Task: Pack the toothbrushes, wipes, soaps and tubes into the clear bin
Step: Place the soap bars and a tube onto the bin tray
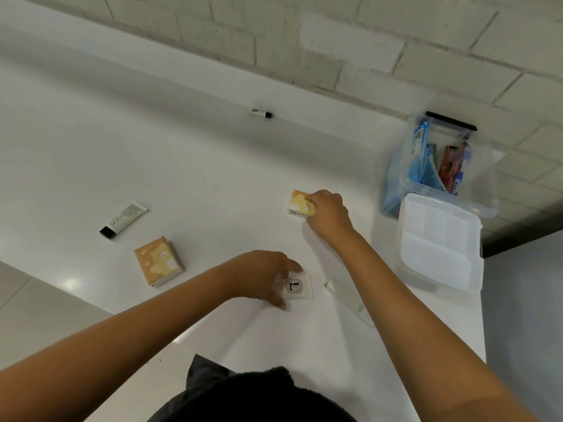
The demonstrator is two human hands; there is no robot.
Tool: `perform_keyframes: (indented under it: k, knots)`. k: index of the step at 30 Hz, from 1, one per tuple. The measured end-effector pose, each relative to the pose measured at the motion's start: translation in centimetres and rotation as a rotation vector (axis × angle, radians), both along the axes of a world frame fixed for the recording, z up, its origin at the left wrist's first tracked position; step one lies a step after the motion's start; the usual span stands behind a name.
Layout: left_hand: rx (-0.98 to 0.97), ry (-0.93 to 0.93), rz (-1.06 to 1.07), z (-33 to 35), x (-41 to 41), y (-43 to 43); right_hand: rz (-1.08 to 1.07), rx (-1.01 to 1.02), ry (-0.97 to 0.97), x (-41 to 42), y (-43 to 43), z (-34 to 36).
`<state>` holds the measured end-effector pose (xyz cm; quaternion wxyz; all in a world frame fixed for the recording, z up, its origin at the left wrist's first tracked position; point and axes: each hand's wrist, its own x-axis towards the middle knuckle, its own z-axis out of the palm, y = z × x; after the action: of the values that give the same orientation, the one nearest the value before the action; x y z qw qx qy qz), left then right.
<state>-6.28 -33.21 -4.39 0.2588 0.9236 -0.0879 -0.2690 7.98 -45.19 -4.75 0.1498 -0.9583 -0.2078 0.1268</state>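
White counter [189, 166]: right hand [327, 213] fingers pinched wipes pack [298, 205] near clear bin [438, 178]; left hand [268, 277] fingers spread over soap [297, 287]. Next, probably: lift both, drop in bin.

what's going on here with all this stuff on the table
A person is packing toiletries into a clear bin at the table's far right; it already holds toothbrush packs, and its lid lies beside it. The right hand is on an orange bear-print pack, the left hand on a small white soap packet. A second bear pack, a black-capped tube and a small far tube still lie loose.
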Motion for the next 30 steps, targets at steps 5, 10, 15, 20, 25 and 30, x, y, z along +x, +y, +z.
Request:
perform_keyframes:
  k: [5,10,15,20,25,30]
  knots:
    - [0.023,-0.006,0.024,0.0,-0.1,-0.2,-0.076,0.055,0.022,-0.3,-0.3,0.4]
    - [-0.114,0.026,0.174,0.0,0.2,0.5,-0.111,0.103,-0.006,0.0,-0.5,-0.2]
    - [-0.322,0.027,0.402,0.8,0.8,1.6,-0.169,0.287,-0.048,-0.4,-1.4,0.2]
    - [-0.421,-0.043,0.546,2.2,1.8,1.9,-0.199,0.422,-0.036,-1.0,-2.3,1.4]
    - [-0.532,-0.101,0.640,3.7,3.5,1.2,-0.320,0.682,0.040,-1.7,-3.8,3.9]
    - [-0.591,-0.136,0.657,5.3,5.4,-0.1,-0.424,0.876,0.057,-1.9,-6.7,6.8]
